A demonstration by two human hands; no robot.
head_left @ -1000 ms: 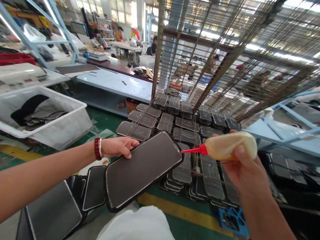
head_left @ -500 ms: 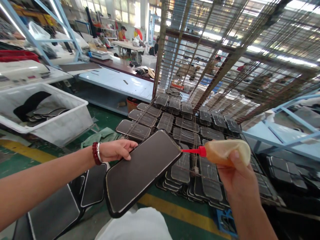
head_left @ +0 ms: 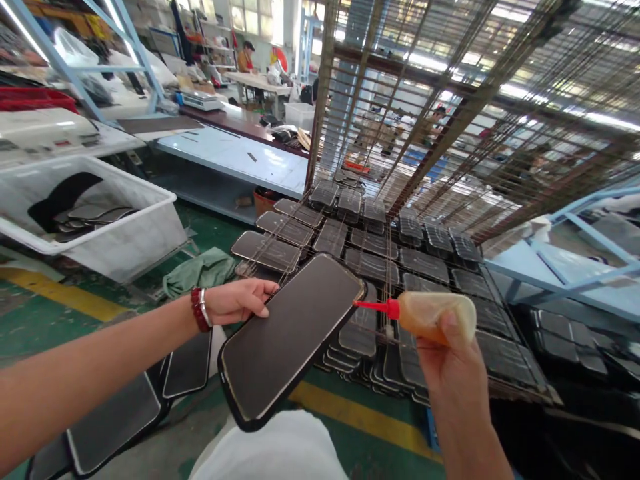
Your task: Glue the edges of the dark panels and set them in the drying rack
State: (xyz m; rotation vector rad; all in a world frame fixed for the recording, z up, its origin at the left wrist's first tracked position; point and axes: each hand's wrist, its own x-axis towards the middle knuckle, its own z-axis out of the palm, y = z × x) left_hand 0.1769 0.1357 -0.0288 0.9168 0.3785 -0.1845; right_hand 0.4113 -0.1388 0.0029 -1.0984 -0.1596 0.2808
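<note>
My left hand (head_left: pixel 244 300) grips the upper left edge of a dark rounded panel (head_left: pixel 295 340), thumb on its face and fingers hidden beneath. The panel is tilted and has a pale line along its black rim. In my right hand (head_left: pixel 453 353) is a squeeze bottle (head_left: pixel 435 315) of amber liquid, lying nearly level. Its thin red nozzle (head_left: pixel 373 306) points left, the tip at the panel's right edge near the upper corner. More dark panels (head_left: pixel 117 413) with pale outlines lie at the lower left, below my left forearm.
Wire racks (head_left: pixel 425 100) rise on the right, and similar panels (head_left: pixel 373 267) cover the lower one. A white bin (head_left: pixel 125 233) holds dark pieces at left. Beyond it stands a light blue table (head_left: pixel 235 157). A green cloth (head_left: pixel 200 272) lies near the rack. One person (head_left: pixel 246 59) sits far back.
The bottle and my right hand have moved left and slightly down. The nozzle tip has slid down along the panel's right edge. My left hand keeps its hold, with the panel shifted slightly right.
</note>
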